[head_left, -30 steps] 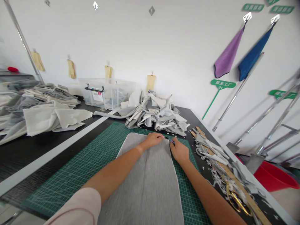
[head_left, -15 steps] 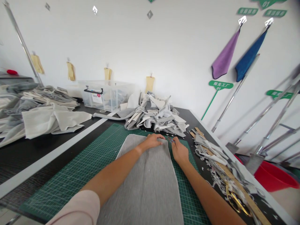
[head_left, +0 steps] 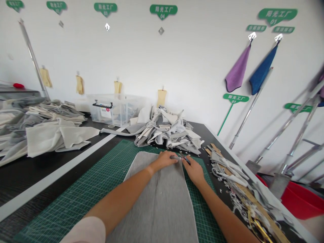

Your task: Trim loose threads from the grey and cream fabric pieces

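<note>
A long grey cloth lies flat on the green cutting mat in front of me. My left hand rests on the cloth's far end, fingers curled and pinching the edge near its right corner. My right hand sits just right of that corner, fingers closed around a small dark tool whose tip meets the cloth edge. The two hands almost touch.
A heap of grey and white fabric scraps lies beyond the mat. A clear plastic bin stands behind it. Folded cloths pile up at left. A wooden ruler, offcuts and gold scissors line the right edge; a red tub sits beyond.
The camera has tilted up, so the table sits lower in view. My hands have drawn closer together at the cloth's far right corner.
</note>
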`<state>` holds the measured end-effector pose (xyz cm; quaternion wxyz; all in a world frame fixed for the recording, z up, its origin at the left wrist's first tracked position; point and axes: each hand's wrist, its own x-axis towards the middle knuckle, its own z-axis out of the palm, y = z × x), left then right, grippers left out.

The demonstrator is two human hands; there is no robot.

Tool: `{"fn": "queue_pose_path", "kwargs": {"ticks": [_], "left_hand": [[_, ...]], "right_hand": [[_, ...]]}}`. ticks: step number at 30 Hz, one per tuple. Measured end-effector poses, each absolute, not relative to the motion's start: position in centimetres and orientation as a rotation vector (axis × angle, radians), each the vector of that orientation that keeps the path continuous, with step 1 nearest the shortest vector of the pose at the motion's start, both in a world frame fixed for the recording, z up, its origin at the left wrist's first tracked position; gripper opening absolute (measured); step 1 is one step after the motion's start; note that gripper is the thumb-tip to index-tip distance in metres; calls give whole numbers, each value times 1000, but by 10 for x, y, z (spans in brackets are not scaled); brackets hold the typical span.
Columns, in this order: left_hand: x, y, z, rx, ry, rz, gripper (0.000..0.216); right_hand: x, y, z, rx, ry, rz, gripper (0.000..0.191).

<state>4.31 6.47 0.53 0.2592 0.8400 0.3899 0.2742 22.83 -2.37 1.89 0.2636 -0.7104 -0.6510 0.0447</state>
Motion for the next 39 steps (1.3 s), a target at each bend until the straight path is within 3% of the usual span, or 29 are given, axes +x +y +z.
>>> {"fn": "queue_pose_path", "kwargs": {"ticks": [4,15,39], "left_hand": [[44,63,5,2276,1074,785,29],[42,64,14,2070,1023,782,44],[49,67,5,2096,965,910,32]], "right_hand": [[229,-23,18,-1729,-1805,165,44],[236,-14,11,-1640,-1786,253,33],[242,-10,6,-1612,-1731,255,39]]}}
